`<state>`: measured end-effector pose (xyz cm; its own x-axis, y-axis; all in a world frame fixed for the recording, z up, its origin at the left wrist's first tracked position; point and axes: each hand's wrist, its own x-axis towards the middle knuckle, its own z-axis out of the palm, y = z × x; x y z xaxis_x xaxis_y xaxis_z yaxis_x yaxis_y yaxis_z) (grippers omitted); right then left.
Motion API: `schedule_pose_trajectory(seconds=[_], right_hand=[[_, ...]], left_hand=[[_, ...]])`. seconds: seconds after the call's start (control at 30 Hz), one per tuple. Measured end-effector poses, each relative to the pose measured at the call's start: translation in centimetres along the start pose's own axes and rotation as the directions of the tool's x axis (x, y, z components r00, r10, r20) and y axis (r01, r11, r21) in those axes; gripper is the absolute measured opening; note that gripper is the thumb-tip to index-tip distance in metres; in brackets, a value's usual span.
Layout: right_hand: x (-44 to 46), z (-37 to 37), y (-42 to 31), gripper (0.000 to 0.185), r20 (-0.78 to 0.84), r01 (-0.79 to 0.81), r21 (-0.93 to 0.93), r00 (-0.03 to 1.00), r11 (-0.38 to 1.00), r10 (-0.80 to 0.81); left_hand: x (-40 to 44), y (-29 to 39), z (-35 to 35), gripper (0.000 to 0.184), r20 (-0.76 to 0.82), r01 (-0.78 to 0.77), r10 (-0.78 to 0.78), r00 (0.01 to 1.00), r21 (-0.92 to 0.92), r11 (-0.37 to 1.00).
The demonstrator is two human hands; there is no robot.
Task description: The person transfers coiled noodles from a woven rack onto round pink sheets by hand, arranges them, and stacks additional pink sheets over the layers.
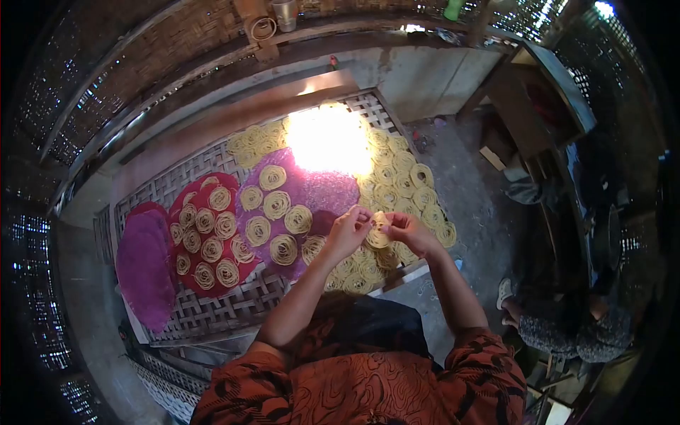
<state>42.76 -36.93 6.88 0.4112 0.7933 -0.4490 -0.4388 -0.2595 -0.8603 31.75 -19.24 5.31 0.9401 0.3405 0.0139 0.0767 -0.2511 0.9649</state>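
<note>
Between my two hands is a pale yellow coil of thin noodle-like strands (379, 239), raised over the table. My left hand (347, 234) pinches its left edge with the fingertips. From the right side, my right hand (413, 234) grips the same coil between thumb and fingers. Many similar coils (386, 195) lie packed close together beneath and beyond my hands. To the left, several coils rest apart from each other on a round purple mesh sheet (329, 195). More of them sit on a round red sheet (221, 283).
A woven bamboo rack (230, 312) carries the sheets and coils. Folded purple mesh (145, 265) lies at its left end. Bright sunlight washes out the far part. A wooden cabinet (531, 106) stands at right, and another person (567, 333) is at lower right.
</note>
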Motion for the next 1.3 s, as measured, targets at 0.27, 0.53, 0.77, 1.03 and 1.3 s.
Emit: schedule_pose_trajectory(seconds=[0.27, 0.53, 0.77, 1.03, 1.3], right_hand=[[14.5, -9.7, -7.6, 0.031, -0.436, 0.429, -0.448, 0.661, 0.784, -0.611], [27.3, -18.3, -4.5, 0.029, -0.542, 0.147, -0.704, 0.521, 0.695, -0.659], [17.2, 0.3, -8.6, 0.050, 0.052, 0.032, -0.551, 0.999, 0.834, -0.003], [19.1, -1.1, -10.6, 0.019, 0.094, 0.275, -0.314, 0.962, 0.909, -0.258], [30.7, -14.4, -8.4, 0.018, -0.336, 0.524, -0.281, 0.731, 0.804, -0.594]], left_hand=[[-3.4, -9.5, -11.1, 0.037, -0.386, 0.309, -0.063, 0.920, 0.618, 0.723], [-3.3, -10.7, -9.4, 0.023, -0.526, 0.409, -0.090, 0.846, 0.530, 0.743], [0.4, -7.6, -7.8, 0.014, -0.373, 0.255, -0.269, 0.888, -0.090, 0.963], [6.0, -1.9, -13.6, 0.041, -0.287, 0.512, -0.490, 0.823, 0.003, 0.859], [6.1, -14.0, -17.1, 0.039, -0.629, 0.522, -0.022, 0.777, 0.625, 0.580]])
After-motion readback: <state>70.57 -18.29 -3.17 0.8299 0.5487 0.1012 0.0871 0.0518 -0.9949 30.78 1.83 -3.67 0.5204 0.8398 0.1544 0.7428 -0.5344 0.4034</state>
